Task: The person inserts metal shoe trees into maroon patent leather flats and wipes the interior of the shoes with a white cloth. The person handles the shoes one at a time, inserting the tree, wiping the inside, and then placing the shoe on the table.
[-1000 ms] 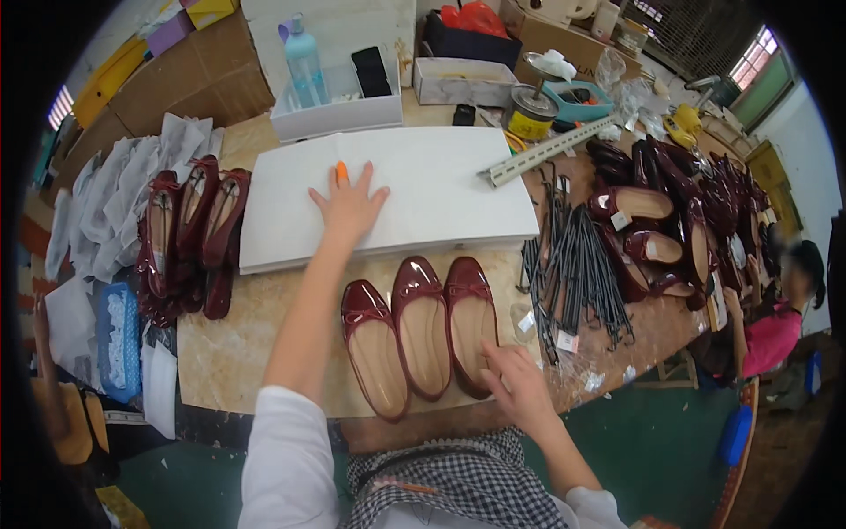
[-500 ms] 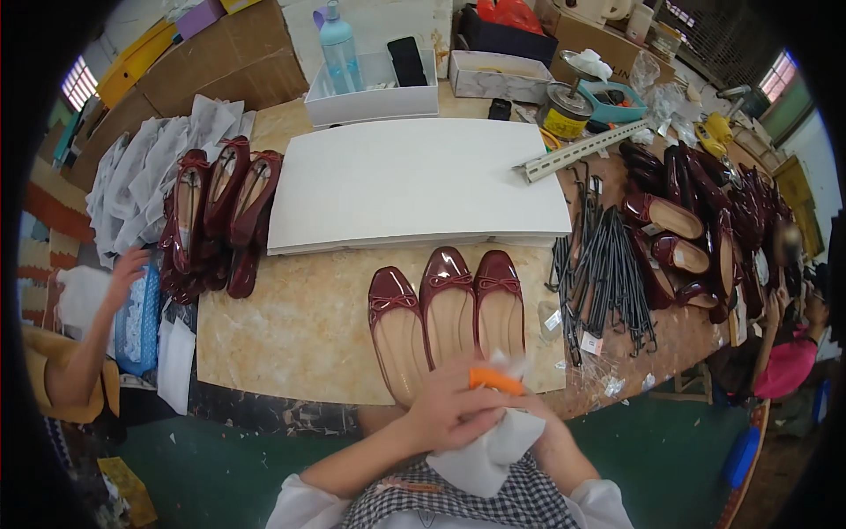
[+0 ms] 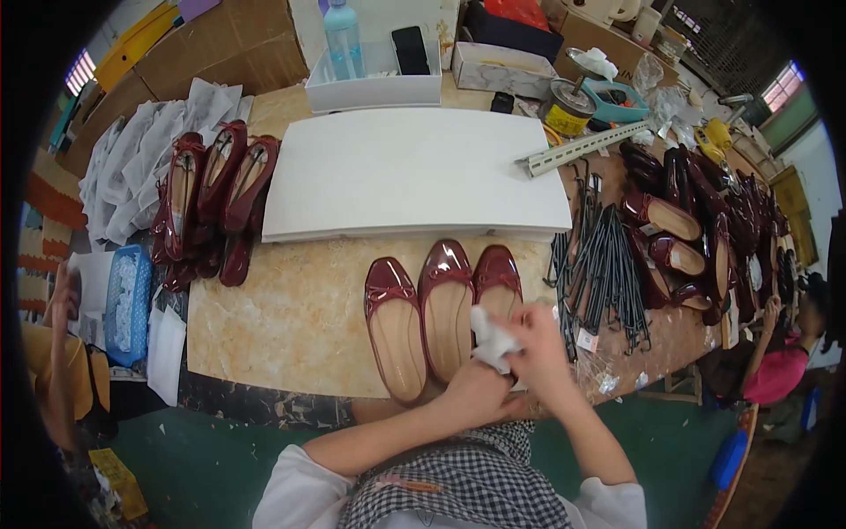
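Three dark red patent ballet flats with bows stand in a row near the table's front edge, toes pointing away: the left flat (image 3: pixel 394 331), the middle flat (image 3: pixel 447 300) and the right flat (image 3: pixel 497 271). At the heel end of the right flat, my left hand (image 3: pixel 476 392) is curled around it, its fingers partly hidden. My right hand (image 3: pixel 539 346) pinches a crumpled white cloth (image 3: pixel 492 338) over the right flat's opening, covering part of its insole.
A stack of white sheets (image 3: pixel 414 176) lies behind the flats. More flats stand in a left pile (image 3: pixel 216 189) and a right pile (image 3: pixel 679 238). Black hooked rods (image 3: pixel 608 282) lie right, beside a slotted metal bar (image 3: pixel 586 148). Co-workers' arms show at both sides.
My hands have moved forward, from near my lap onto the right flat. The cloth now sits in my right hand. The orange object between my hands is no longer visible.
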Tool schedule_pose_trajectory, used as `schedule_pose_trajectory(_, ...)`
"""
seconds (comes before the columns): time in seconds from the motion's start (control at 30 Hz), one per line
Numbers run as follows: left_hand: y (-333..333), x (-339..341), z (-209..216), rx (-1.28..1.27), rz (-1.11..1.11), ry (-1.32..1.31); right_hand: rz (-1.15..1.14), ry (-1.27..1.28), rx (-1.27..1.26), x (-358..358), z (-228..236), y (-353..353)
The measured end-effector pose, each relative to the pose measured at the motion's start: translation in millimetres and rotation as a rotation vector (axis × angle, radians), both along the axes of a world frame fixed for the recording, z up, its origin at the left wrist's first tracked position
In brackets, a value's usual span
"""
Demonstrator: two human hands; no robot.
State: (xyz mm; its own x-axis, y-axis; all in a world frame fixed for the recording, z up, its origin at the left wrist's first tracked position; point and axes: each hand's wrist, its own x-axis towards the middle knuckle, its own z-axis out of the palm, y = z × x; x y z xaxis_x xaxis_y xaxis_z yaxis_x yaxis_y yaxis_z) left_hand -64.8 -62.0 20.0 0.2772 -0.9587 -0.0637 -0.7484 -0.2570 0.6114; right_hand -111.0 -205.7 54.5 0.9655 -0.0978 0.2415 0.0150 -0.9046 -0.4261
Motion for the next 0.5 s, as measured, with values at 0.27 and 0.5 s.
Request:
schedule_pose_trajectory(0.27,-11,-5,-8,-0.056,-0.009,-0.048,-0.123,-0.017,-0.097,53,-57,-8)
schedule_pose_trajectory(0.5,-18,-18,-19,-0.157,-0.001,-0.173,-0.392,0.012,0.234,61,-76,-42)
